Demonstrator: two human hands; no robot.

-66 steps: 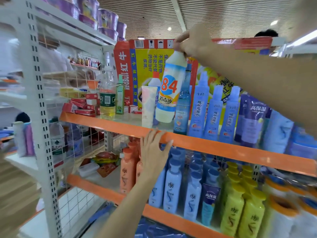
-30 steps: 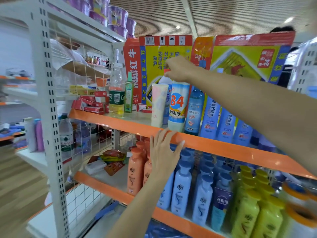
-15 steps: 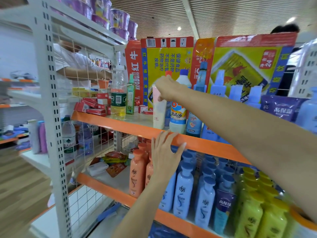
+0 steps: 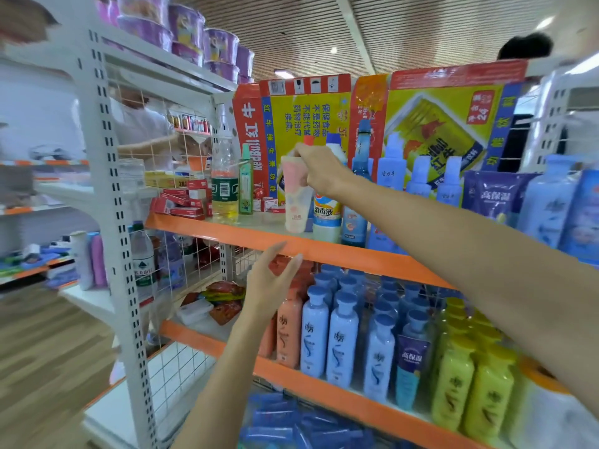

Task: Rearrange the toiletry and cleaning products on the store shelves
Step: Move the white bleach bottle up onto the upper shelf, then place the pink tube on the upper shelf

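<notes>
Right hand (image 4: 319,170) pinches the top of the pink tube (image 4: 296,196), which stands upright at the front of the orange shelf (image 4: 350,254), just left of the disinfectant bottle (image 4: 327,218). Left hand (image 4: 270,283) is open and empty, fingers near the shelf edge. Tube looks next to be moved; blue spray bottles (image 4: 392,170) already stand in a row. Most of the sorting seems left.

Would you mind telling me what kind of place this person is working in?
Most likely a small shop or supermarket aisle. Orange-edged metal shelves hold rows of identical blue bottles and yellow-green bottles, and stacked purple instant-noodle cups sit on the top shelf.
</notes>
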